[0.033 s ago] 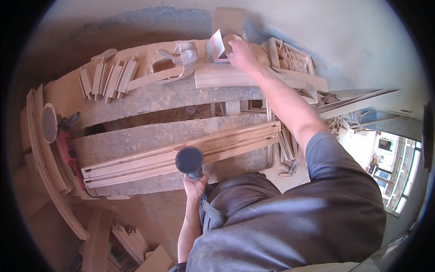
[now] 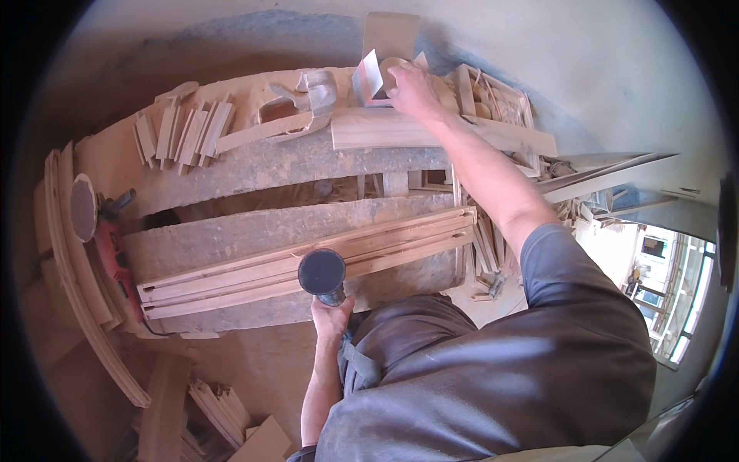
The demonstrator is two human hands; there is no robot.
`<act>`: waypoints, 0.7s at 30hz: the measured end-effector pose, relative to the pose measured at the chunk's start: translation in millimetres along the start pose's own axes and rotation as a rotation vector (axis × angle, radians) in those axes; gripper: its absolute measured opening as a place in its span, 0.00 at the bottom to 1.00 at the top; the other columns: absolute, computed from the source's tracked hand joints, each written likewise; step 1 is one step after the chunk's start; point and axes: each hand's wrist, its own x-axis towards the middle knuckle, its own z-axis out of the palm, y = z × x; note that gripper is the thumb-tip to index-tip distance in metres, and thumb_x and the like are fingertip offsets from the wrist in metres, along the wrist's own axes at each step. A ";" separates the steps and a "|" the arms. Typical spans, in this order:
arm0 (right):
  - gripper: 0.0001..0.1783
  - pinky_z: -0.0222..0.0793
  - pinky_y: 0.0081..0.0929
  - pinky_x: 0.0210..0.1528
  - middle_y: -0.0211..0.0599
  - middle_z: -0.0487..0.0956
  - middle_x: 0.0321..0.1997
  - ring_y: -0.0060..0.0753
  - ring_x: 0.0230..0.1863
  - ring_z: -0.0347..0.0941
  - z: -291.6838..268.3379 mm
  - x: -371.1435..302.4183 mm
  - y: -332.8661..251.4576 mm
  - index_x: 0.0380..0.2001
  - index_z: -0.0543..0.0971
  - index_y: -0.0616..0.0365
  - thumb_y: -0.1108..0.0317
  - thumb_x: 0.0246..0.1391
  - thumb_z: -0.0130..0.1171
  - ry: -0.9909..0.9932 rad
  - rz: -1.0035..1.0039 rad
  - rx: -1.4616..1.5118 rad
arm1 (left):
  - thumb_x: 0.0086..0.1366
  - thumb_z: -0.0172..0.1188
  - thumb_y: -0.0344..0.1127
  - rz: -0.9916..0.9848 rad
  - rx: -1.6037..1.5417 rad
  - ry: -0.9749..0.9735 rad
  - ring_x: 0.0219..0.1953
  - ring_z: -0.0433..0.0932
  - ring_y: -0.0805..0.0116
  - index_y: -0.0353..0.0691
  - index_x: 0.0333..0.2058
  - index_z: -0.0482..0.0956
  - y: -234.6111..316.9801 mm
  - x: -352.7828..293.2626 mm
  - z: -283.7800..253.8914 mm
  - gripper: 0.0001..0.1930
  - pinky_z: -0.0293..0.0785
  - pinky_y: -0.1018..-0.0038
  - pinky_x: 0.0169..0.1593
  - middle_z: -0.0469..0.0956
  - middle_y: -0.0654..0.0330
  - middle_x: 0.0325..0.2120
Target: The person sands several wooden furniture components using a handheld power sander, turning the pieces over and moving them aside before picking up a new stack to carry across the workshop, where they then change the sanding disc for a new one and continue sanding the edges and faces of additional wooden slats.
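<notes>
My left hand grips the body of a power sander near my waist. The sander's round black backing pad faces up, and most of its body is hidden behind the pad and hand. At the far side of the bench, my right hand reaches into an open cardboard box. Its fingers are closed at the edge of a round tan sanding disc; the fingertips are partly hidden. Several long wooden strips with slots near their ends lie side by side beyond the sander.
A red angle grinder with a round disc lies at the bench's left end. Short wood pieces and a hand saw-like wooden frame sit at the back. A gap runs along the worn bench. Offcuts lie on the floor.
My right hand has shifted very slightly at the box, and a pale flap now shows on the box's right side. The left hand and sander have stayed put.
</notes>
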 end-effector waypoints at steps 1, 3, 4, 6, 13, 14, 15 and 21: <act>0.19 0.75 0.52 0.58 0.57 0.84 0.47 0.61 0.52 0.80 1.0 2.3 5.4 0.43 0.85 0.61 0.64 0.48 0.72 0.111 -0.108 -0.004 | 0.54 0.74 0.34 0.005 -0.011 -0.007 0.39 0.81 0.70 0.34 0.47 0.81 0.2 -0.1 0.1 0.22 0.78 0.70 0.47 0.84 0.61 0.37; 0.23 0.75 0.51 0.58 0.57 0.84 0.47 0.61 0.52 0.80 5.0 11.5 14.6 0.46 0.85 0.61 0.61 0.46 0.73 -0.078 -0.044 -0.064 | 0.54 0.74 0.32 0.036 -0.028 0.006 0.35 0.79 0.73 0.35 0.42 0.81 -3.9 2.0 1.6 0.18 0.77 0.71 0.42 0.82 0.64 0.33; 0.25 0.75 0.51 0.57 0.58 0.84 0.47 0.61 0.52 0.80 1.6 15.2 11.8 0.47 0.85 0.62 0.60 0.46 0.74 -0.171 -0.012 -0.093 | 0.54 0.74 0.32 0.052 -0.036 0.015 0.33 0.78 0.74 0.36 0.39 0.81 -4.2 2.2 1.4 0.15 0.77 0.71 0.39 0.81 0.66 0.31; 0.29 0.76 0.48 0.58 0.56 0.85 0.48 0.59 0.53 0.80 -6.6 20.1 6.6 0.49 0.85 0.62 0.58 0.45 0.75 -0.273 0.083 -0.064 | 0.53 0.74 0.32 0.044 -0.024 0.023 0.32 0.78 0.74 0.36 0.39 0.81 -3.7 1.2 1.1 0.15 0.77 0.71 0.39 0.81 0.66 0.31; 0.36 0.77 0.38 0.58 0.54 0.86 0.53 0.51 0.55 0.83 -28.7 38.7 12.4 0.57 0.84 0.60 0.56 0.45 0.78 -0.518 0.305 0.128 | 0.53 0.73 0.32 0.008 -0.021 -0.020 0.32 0.79 0.73 0.35 0.39 0.81 3.5 0.3 -1.6 0.15 0.77 0.71 0.41 0.83 0.65 0.30; 0.35 0.77 0.37 0.58 0.54 0.86 0.53 0.50 0.55 0.83 -29.1 38.6 15.8 0.57 0.84 0.60 0.56 0.45 0.78 -0.513 0.305 0.158 | 0.53 0.73 0.32 0.009 -0.026 -0.027 0.32 0.79 0.73 0.36 0.39 0.81 1.9 1.0 -1.8 0.15 0.77 0.71 0.40 0.82 0.66 0.30; 0.35 0.77 0.36 0.58 0.53 0.86 0.53 0.48 0.55 0.84 -28.2 38.0 20.0 0.57 0.84 0.60 0.57 0.44 0.79 -0.508 0.305 0.189 | 0.53 0.74 0.32 0.011 -0.032 -0.033 0.32 0.78 0.74 0.36 0.38 0.81 -0.8 1.7 -1.6 0.15 0.77 0.71 0.39 0.82 0.66 0.30; 0.34 0.77 0.33 0.56 0.51 0.87 0.52 0.44 0.53 0.85 -25.2 39.5 18.1 0.56 0.85 0.60 0.59 0.43 0.79 -0.517 0.330 0.240 | 0.53 0.75 0.32 0.010 -0.055 -0.003 0.31 0.78 0.74 0.35 0.37 0.81 15.2 -3.8 0.9 0.15 0.77 0.70 0.38 0.81 0.66 0.30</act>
